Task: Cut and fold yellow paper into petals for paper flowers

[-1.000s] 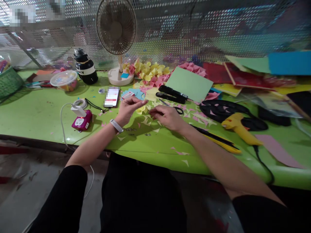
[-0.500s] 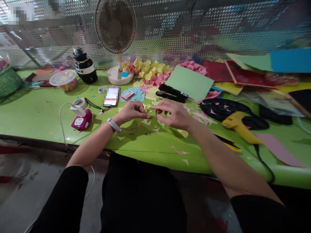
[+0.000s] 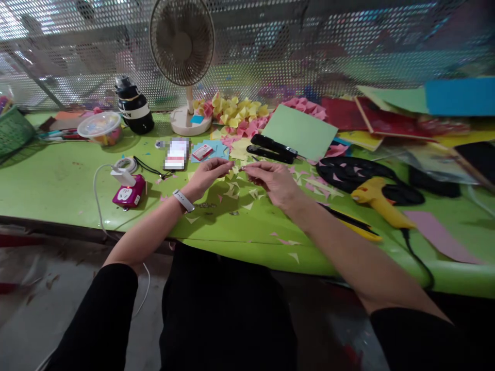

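Reading positions on a clock centred between the hands. Judged to be at a delicate two-handed fingertip step, worked just above pale paper scraps (image 3: 232, 194), strewn mostly around 4 to 6 o'clock on the green table (image 3: 58, 178). For the next move, judged to call for a light, steady pinch and careful lining-up of both sets of fingertips.

Noted left hand (image 3: 211, 175) reaching from 8 o'clock, fingers gathered and pointing toward 2. Noted right hand (image 3: 271, 180) reaching from 4 o'clock, knuckles bent, fingertips drawn together and aimed at 10. Observed near each other, narrowly apart. Cannot tell whether gripping anything with either; too small to resolve.

Logged nearby: black stapler (image 3: 274, 146) at 2 o'clock, blue paper squares (image 3: 220, 149) at 10, folded yellow paper shapes (image 3: 236, 111) farther off at 12.
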A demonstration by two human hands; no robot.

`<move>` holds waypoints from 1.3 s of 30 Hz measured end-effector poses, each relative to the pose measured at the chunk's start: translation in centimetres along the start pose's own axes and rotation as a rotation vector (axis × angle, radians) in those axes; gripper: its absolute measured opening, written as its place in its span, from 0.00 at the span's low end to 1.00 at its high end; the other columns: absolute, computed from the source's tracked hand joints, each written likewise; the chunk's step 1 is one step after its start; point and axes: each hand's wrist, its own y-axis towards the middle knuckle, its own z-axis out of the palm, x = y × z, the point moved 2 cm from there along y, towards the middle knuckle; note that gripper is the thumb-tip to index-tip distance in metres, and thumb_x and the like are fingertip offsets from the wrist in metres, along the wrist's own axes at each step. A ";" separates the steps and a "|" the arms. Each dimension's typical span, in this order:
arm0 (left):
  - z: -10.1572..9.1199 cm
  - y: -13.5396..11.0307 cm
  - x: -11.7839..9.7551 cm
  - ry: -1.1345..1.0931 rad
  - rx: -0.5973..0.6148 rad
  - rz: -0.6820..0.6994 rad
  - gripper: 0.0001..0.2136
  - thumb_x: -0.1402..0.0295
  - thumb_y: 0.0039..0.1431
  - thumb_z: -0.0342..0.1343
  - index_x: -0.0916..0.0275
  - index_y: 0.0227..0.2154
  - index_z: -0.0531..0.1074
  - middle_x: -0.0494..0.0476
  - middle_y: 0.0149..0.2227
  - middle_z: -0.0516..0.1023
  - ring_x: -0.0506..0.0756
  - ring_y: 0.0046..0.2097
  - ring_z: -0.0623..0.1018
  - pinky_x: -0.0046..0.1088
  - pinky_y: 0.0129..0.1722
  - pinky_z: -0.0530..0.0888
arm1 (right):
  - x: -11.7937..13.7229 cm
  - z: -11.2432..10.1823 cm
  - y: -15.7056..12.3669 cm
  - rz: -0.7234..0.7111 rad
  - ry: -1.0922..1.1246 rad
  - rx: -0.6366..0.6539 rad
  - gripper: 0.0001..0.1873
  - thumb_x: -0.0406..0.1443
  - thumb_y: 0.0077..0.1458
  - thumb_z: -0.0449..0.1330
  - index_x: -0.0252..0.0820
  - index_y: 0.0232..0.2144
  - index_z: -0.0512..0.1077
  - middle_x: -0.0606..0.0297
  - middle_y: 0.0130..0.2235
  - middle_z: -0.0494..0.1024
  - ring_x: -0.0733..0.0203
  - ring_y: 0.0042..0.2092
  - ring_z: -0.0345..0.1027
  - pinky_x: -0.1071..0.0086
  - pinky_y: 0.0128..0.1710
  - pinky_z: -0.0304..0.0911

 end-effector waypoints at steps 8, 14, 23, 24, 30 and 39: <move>2.5 -1.1 0.6 0.061 0.147 0.031 0.17 0.57 0.51 0.69 0.64 0.39 0.79 0.59 0.41 0.81 0.52 0.41 0.77 0.33 0.45 0.71 | -1.5 0.1 0.6 0.073 0.143 -0.188 0.12 0.42 0.36 0.75 0.50 0.27 0.81 0.67 0.31 0.81 0.65 0.28 0.65 0.68 0.26 0.63; 2.8 -0.9 1.1 -0.001 0.143 0.096 0.14 0.59 0.51 0.69 0.64 0.35 0.80 0.58 0.38 0.82 0.52 0.40 0.78 0.34 0.46 0.73 | -2.4 0.4 0.9 -0.004 0.121 -0.152 0.09 0.41 0.42 0.72 0.50 0.29 0.80 0.67 0.33 0.81 0.62 0.32 0.70 0.66 0.31 0.67; 1.3 -0.4 1.4 -0.057 0.085 0.047 0.15 0.59 0.52 0.69 0.65 0.37 0.81 0.58 0.38 0.82 0.50 0.39 0.78 0.33 0.47 0.72 | -2.0 -0.2 1.0 -0.007 0.133 -0.184 0.10 0.41 0.41 0.73 0.48 0.27 0.77 0.70 0.26 0.75 0.66 0.27 0.67 0.67 0.29 0.66; 1.3 -0.4 1.4 -0.081 0.083 0.044 0.15 0.59 0.51 0.69 0.65 0.36 0.81 0.58 0.38 0.82 0.50 0.39 0.78 0.33 0.47 0.73 | -2.1 -0.2 1.1 -0.024 0.096 -0.172 0.10 0.42 0.43 0.72 0.48 0.27 0.76 0.70 0.26 0.75 0.65 0.28 0.68 0.67 0.28 0.66; 1.1 -0.1 1.7 -0.181 0.072 -0.020 0.14 0.60 0.49 0.70 0.65 0.34 0.80 0.55 0.35 0.81 0.48 0.36 0.78 0.33 0.49 0.74 | -2.3 -0.5 1.2 -0.002 0.069 -0.174 0.12 0.43 0.42 0.73 0.48 0.29 0.77 0.67 0.30 0.79 0.62 0.31 0.73 0.66 0.30 0.70; -0.6 0.9 1.3 -0.235 -0.143 0.041 0.08 0.65 0.53 0.68 0.64 0.33 0.78 0.53 0.33 0.80 0.47 0.36 0.77 0.32 0.50 0.73 | -1.5 -0.3 0.8 0.030 -0.071 0.013 0.17 0.46 0.52 0.70 0.45 0.41 0.75 0.62 0.35 0.84 0.60 0.31 0.79 0.68 0.28 0.72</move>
